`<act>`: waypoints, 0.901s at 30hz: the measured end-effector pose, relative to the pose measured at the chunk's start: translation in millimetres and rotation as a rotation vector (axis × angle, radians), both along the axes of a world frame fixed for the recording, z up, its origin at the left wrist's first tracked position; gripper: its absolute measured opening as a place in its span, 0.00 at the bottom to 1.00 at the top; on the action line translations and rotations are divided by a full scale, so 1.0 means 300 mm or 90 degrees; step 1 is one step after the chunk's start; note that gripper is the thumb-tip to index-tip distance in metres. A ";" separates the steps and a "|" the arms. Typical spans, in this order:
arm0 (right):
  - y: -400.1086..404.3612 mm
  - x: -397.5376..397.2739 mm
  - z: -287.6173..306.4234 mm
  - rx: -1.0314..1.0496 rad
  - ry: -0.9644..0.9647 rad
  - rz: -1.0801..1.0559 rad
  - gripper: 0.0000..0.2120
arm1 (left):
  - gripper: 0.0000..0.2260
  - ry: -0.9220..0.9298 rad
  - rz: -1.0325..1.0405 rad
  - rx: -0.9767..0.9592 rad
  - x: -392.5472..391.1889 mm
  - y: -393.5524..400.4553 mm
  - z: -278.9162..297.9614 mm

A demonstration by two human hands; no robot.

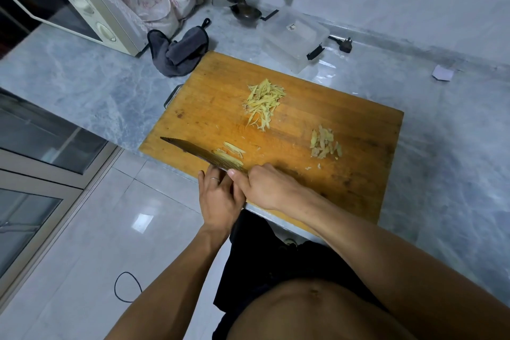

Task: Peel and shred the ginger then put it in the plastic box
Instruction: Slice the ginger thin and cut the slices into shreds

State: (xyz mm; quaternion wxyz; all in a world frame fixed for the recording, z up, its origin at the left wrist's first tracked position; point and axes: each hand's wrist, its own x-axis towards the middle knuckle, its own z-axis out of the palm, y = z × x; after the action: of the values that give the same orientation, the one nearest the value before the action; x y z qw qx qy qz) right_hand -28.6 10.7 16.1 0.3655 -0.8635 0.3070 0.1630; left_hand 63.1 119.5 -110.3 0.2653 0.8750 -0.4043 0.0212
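On the wooden cutting board point(345, 152), a pile of shredded ginger point(263, 103) lies near the middle and a smaller heap of ginger peel point(324, 143) lies to its right. My right hand point(270, 188) grips the handle of a cleaver point(198, 153) at the board's near edge, thumb against the blade. A few ginger strips point(233, 150) lie on and beside the blade. My left hand point(218, 196) sits just left of the right one, fingers straight and touching the blade's near side. The clear plastic box point(295, 36) with black clasps stands behind the board.
A grey cloth point(179, 51) lies off the board's far left corner, with a microwave point(82, 8) beyond it. A ladle point(244, 8) and other utensils hang at the back wall. A black plug point(345, 45) lies right of the box. The counter edge drops to the tiled floor on the left.
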 end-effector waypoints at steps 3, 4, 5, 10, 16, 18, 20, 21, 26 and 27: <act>-0.011 0.007 0.005 0.016 -0.002 -0.001 0.33 | 0.17 -0.012 -0.018 0.003 0.008 -0.004 0.018; -0.013 0.007 0.008 0.017 0.001 0.001 0.33 | 0.17 -0.028 -0.031 0.003 0.010 -0.002 0.023; -0.017 0.007 0.010 0.018 0.005 0.001 0.33 | 0.16 -0.051 -0.049 0.010 0.013 0.003 0.029; -0.044 0.003 0.010 0.025 0.000 -0.005 0.31 | 0.14 -0.130 -0.121 0.062 0.063 0.025 0.034; -0.049 0.004 -0.010 0.041 -0.020 -0.005 0.33 | 0.13 -0.118 -0.161 0.025 0.094 0.036 0.005; -0.057 0.005 -0.010 0.055 -0.018 -0.013 0.33 | 0.13 -0.111 -0.166 0.010 0.098 0.038 0.000; -0.068 0.006 -0.013 0.067 -0.023 -0.025 0.34 | 0.14 -0.101 -0.156 0.006 0.098 0.036 -0.005; -0.073 0.005 -0.014 0.073 -0.025 -0.032 0.34 | 0.14 -0.095 -0.151 0.006 0.095 0.036 -0.009; -0.081 -0.005 0.001 0.088 -0.018 -0.047 0.34 | 0.14 -0.086 -0.153 0.000 0.095 0.036 -0.015; -0.081 -0.005 0.004 0.086 -0.016 -0.045 0.34 | 0.14 -0.088 -0.152 -0.006 0.096 0.037 -0.016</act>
State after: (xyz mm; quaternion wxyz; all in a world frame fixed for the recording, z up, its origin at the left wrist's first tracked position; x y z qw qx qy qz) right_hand -30.1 -13.5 17.3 0.4323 -0.8276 0.3206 0.1595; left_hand 91.9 130.5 -115.0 0.2416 0.8161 -0.5225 0.0513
